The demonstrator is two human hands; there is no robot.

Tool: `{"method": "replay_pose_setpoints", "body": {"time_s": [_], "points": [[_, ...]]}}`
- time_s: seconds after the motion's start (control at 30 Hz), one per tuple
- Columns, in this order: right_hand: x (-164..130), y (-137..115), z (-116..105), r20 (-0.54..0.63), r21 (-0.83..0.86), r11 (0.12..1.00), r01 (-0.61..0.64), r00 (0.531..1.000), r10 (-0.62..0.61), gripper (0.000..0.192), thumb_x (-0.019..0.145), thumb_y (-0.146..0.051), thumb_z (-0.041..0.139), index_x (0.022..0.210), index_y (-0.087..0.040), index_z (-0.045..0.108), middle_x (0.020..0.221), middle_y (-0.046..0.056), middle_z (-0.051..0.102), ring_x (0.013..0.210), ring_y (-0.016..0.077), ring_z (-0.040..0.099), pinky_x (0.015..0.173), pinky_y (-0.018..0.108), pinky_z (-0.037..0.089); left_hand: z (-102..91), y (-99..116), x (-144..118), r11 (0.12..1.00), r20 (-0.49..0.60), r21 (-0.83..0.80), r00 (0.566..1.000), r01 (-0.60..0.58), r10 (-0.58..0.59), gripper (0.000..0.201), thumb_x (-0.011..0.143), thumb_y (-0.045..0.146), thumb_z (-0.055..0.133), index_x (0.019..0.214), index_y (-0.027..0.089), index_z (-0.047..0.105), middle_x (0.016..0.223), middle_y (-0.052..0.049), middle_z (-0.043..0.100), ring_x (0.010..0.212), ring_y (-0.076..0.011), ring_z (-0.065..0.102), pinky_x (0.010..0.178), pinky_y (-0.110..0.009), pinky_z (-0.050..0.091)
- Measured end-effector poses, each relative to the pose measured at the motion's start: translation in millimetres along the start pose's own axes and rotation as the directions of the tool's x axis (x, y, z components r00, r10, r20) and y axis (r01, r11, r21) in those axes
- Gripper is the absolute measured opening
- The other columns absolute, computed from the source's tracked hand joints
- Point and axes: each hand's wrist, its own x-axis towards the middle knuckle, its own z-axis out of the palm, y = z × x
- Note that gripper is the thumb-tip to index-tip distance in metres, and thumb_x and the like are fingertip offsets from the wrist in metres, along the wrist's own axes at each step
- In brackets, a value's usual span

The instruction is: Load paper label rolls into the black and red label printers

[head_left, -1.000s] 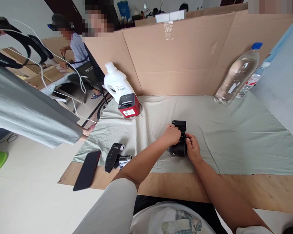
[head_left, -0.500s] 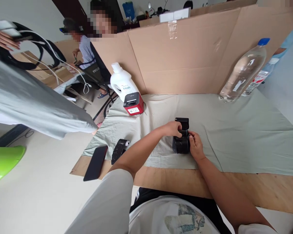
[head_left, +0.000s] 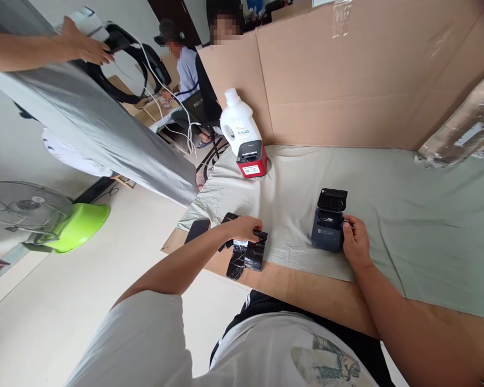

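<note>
My left hand [head_left: 246, 228] is closed on a shiny black film strip [head_left: 255, 252], which hangs in loose folds over the table's front edge. More of the black film [head_left: 228, 219] lies just behind that wrist. A small dark portable printer [head_left: 326, 239] stands on the cloth with its black lid [head_left: 333, 199] hinged up, baring the inside. At the printer's right side, my right hand [head_left: 355, 242] grips its edge with thumb and fingers. A dark phone [head_left: 197, 230] lies left of the film, partly covered by my left forearm.
Behind the film stand a red and black box-shaped device [head_left: 255, 164] and a white jug [head_left: 240, 121]. A cardboard wall [head_left: 331, 86] closes off the back. A large plastic bottle [head_left: 460, 123] is at right. At upper left another person's hand [head_left: 84, 45] holds something beside cables.
My left hand has left the printer and moved left and nearer, drawing the black film away from it. My right hand stays at the printer. The view has swung left.
</note>
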Motion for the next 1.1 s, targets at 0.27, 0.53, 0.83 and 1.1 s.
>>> {"method": "replay_pose_setpoints", "body": {"time_s": [0.27, 0.53, 0.83, 1.1], "points": [[0, 1, -1, 0.012, 0.004, 1.000, -0.031, 0.999, 0.031, 0.037, 0.092, -0.043, 0.042, 0.109, -0.018, 0.062, 0.106, 0.011, 0.063, 0.099, 0.0233, 0.058, 0.091, 0.046, 0.047, 5.5, -38, -24, 0.992, -0.203, -0.119, 0.979, -0.038, 0.013, 0.029, 0.071, 0.020, 0.063, 0.100, 0.019, 0.068, 0.103, -0.008, 0.065, 0.099, -0.0232, 0.058, 0.085, -0.029, 0.044], [-1, 1, 0, 0.031, 0.025, 0.997, -0.078, 0.997, 0.077, 0.039, 0.091, -0.046, 0.044, 0.111, -0.018, 0.062, 0.109, 0.012, 0.062, 0.096, 0.0225, 0.059, 0.083, 0.043, 0.050, 10.1, -34, -35, 0.997, -0.118, 0.060, 0.992, 0.044, -0.036, 0.024, 0.060, 0.012, 0.061, 0.083, 0.019, 0.066, 0.089, -0.007, 0.065, 0.090, -0.0261, 0.059, 0.075, -0.031, 0.044], [-2, -2, 2, 0.035, 0.025, 0.997, -0.067, 0.997, 0.066, 0.038, 0.089, -0.046, 0.049, 0.113, -0.019, 0.060, 0.112, 0.012, 0.061, 0.098, 0.0240, 0.058, 0.087, 0.046, 0.050, -56.9, 3, -70, 0.929, 0.239, -0.349, 0.946, -0.125, 0.217, 0.043, 0.069, 0.032, 0.063, 0.110, 0.018, 0.064, 0.098, -0.005, 0.067, 0.090, -0.0218, 0.060, 0.074, -0.026, 0.045], [-4, -8, -2, 0.069, -0.037, 0.999, 0.002, 0.998, 0.000, 0.050, 0.082, -0.049, 0.062, 0.122, -0.020, 0.053, 0.117, 0.013, 0.057, 0.108, 0.0282, 0.054, 0.089, 0.050, 0.050, -5.3, 93, 33, 0.695, 0.057, -0.596, 0.842, -0.403, 0.537, 0.039, 0.081, 0.036, 0.061, 0.115, 0.017, 0.053, 0.109, -0.007, 0.063, 0.097, -0.0199, 0.059, 0.083, -0.031, 0.047]]}}
